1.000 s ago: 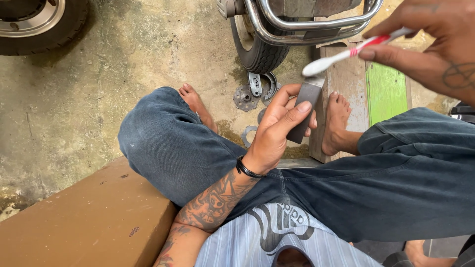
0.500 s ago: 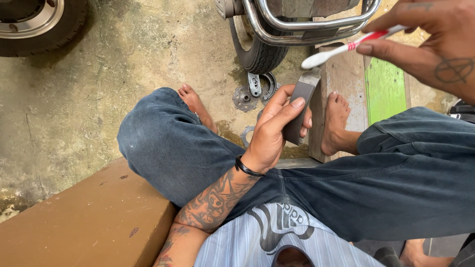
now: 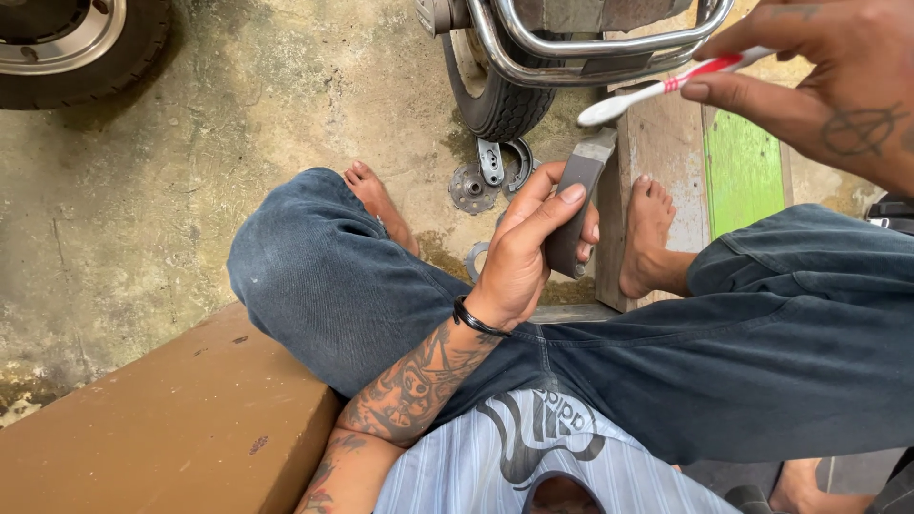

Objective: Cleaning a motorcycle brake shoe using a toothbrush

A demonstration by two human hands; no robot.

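My left hand (image 3: 528,249) grips a flat grey curved metal part (image 3: 577,207), held upright above my lap with its top end tilted right. My right hand (image 3: 826,78) at the upper right pinches a red and white toothbrush (image 3: 666,88). The brush head points left and hovers just above the top end of the grey part, not clearly touching it. I sit on a brown ledge with legs in dark jeans and bare feet.
A small tyre and chrome guard bars (image 3: 533,57) of a vehicle stand ahead. Round metal parts (image 3: 490,176) lie on the concrete by my feet. A wooden board with a green strip (image 3: 743,162) lies to the right. Another wheel (image 3: 57,38) sits at top left.
My left hand has lifted the grey part slightly and turned it more upright. My right hand has drawn the toothbrush a little to the right and closer to the part's top.
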